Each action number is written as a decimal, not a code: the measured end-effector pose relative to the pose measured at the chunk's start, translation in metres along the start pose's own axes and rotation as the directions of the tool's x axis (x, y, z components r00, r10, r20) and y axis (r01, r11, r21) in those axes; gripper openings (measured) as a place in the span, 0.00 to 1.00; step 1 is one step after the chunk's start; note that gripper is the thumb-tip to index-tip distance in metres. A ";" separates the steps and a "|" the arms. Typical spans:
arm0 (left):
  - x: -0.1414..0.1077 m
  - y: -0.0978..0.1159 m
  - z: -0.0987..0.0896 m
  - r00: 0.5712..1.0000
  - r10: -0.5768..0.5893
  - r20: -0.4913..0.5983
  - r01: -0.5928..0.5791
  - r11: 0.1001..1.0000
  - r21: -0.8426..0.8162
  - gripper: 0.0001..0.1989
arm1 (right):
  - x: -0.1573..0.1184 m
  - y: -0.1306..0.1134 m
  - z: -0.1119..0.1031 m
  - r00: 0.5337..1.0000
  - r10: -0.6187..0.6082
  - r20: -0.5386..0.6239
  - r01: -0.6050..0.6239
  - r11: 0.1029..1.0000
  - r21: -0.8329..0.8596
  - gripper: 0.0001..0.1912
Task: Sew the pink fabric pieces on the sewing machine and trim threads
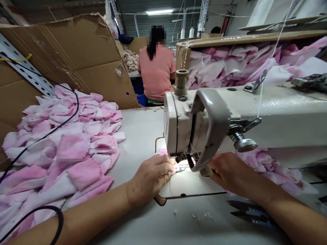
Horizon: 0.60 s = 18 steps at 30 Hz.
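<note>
My left hand (153, 175) is closed, its fingers pinching a small piece of pink-and-white fabric (162, 151) at the left of the needle area. A white sewing machine (281, 109) stands over the lit needle plate, with a grey guard (214, 126) at the front of its head. My right hand (227, 170) is curled just right of the needle area, beside a tan block-like part (205, 170). Its fingertips are partly hidden, and what they grip cannot be made out. Pink-and-white fabric (265, 163) also lies under the machine arm, behind my right forearm.
A large heap of pink-and-white fabric pieces (74, 146) covers the left of the table, with a black cable (46, 136) across it. Thread snips (250, 212) lie below my right forearm. Cardboard (84, 51) borders the left; a person (157, 71) sits ahead.
</note>
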<state>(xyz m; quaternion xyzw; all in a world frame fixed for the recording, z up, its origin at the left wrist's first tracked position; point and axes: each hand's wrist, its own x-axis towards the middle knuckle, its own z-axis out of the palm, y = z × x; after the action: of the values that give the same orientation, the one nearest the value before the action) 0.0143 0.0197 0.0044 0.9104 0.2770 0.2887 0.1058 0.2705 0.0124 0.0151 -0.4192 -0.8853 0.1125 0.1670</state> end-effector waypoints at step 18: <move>-0.005 0.003 0.005 0.989 -0.053 0.139 0.047 0.998 0.044 0.07 | -0.001 0.001 -0.003 0.998 -0.031 -0.050 0.032 0.999 0.016 0.14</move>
<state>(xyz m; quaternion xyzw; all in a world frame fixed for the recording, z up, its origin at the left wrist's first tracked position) 0.0151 0.0139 -0.0014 0.9231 0.2973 0.2158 0.1137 0.2724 0.0124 0.0175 -0.4063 -0.8864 0.1068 0.1942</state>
